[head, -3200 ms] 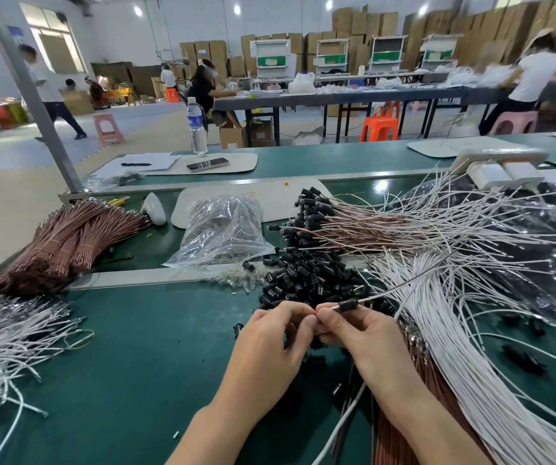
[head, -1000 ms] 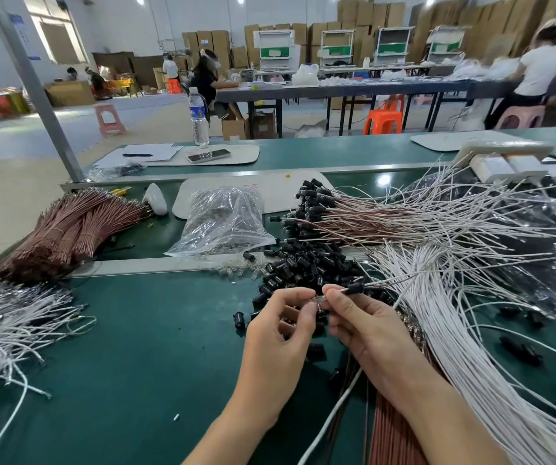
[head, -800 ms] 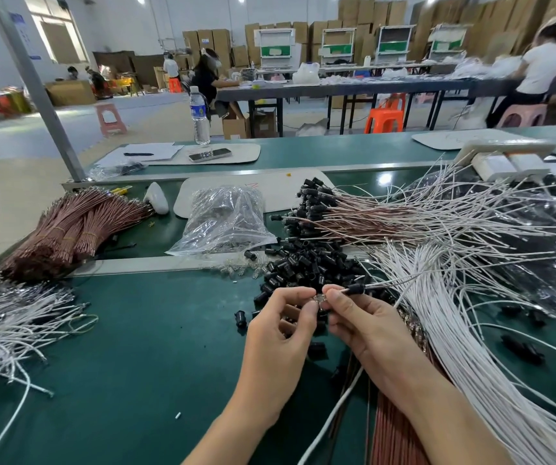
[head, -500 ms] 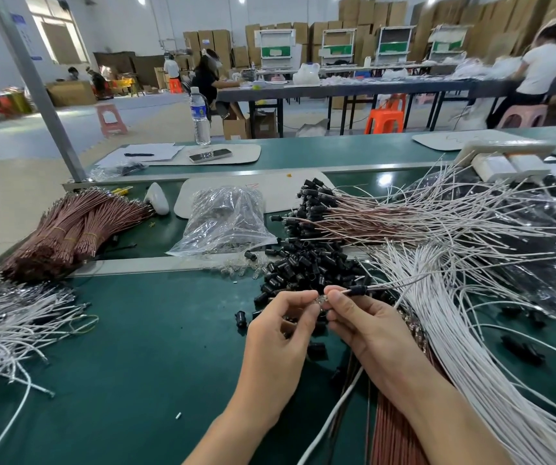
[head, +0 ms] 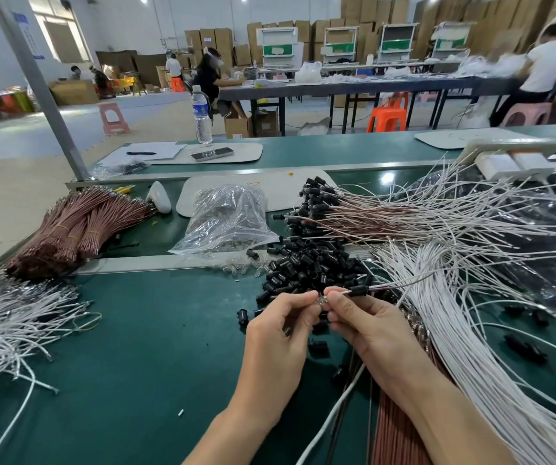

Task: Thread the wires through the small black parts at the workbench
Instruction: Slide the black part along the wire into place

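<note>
Green bench (head: 135, 347), hands meeting at centre. Left hand (head: 280, 327): thumb and forefinger pinch small shiny piece (head: 322, 299). Right hand (head: 370, 327): fingertips pinch wire (head: 400, 285) end beside it. Black part (head: 358, 290) sits on wire, 2 o'clock of right fingertips. Pile of loose black parts (head: 310, 263) at 12 o'clock of hands.

matt green bench top (head: 128, 347); glossy clear plastic bag (head: 226, 219); matt black parts (head: 306, 263).
</note>
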The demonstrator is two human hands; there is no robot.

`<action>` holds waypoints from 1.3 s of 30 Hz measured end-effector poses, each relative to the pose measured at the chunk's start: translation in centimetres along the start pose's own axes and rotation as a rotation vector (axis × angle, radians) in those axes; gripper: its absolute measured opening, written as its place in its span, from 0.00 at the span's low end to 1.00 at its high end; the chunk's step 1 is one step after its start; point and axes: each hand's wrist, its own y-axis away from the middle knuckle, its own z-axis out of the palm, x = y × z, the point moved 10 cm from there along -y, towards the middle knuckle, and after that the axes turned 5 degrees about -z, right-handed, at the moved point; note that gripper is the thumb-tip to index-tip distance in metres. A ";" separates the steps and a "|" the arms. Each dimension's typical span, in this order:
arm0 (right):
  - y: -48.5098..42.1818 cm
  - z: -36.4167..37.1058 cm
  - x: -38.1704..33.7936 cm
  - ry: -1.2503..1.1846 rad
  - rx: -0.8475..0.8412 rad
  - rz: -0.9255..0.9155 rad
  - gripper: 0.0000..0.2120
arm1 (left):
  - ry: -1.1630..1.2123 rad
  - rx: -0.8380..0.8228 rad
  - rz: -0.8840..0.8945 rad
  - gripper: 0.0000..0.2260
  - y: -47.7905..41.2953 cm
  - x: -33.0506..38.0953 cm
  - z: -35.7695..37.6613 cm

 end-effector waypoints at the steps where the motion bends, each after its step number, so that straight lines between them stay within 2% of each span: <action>1: 0.0 0.1 0.1 -0.004 -0.007 0.004 0.17 | 0.014 -0.008 -0.002 0.09 0.0 0.0 0.1; 7: 0.0 0.3 0.1 -0.015 -0.019 0.018 0.14 | -0.006 -0.006 0.015 0.10 0.0 0.2 0.1; 12: -0.1 0.2 0.0 -0.012 -0.023 0.024 0.18 | -0.184 -0.011 0.140 0.14 0.0 2.0 0.1; 16: -0.1 0.6 0.5 -0.013 -0.050 0.053 0.18 | -0.292 0.000 0.167 0.06 0.1 2.1 -0.2; 18: 0.0 0.8 0.6 -0.013 -0.069 0.064 0.18 | -0.314 -0.013 0.163 0.07 0.1 2.3 -0.1; 20: 0.0 1.0 0.7 -0.025 -0.091 0.076 0.18 | -0.324 -0.017 0.174 0.09 0.1 2.6 0.0; 25: 0.1 0.9 0.7 -0.012 -0.085 0.081 0.16 | -0.347 -0.018 0.182 0.04 0.0 2.8 0.0; 31: 0.1 1.0 0.4 -0.036 -0.074 0.057 0.17 | -0.339 -0.016 0.181 0.04 0.0 2.6 -0.1; 36: -0.1 -0.3 -0.5 -0.147 0.053 0.007 0.14 | -0.267 0.048 0.128 0.03 -0.3 2.1 -1.1; 39: -0.3 -0.5 -0.4 -0.147 0.067 0.008 0.12 | -0.259 0.038 0.119 0.03 -0.3 2.0 -1.0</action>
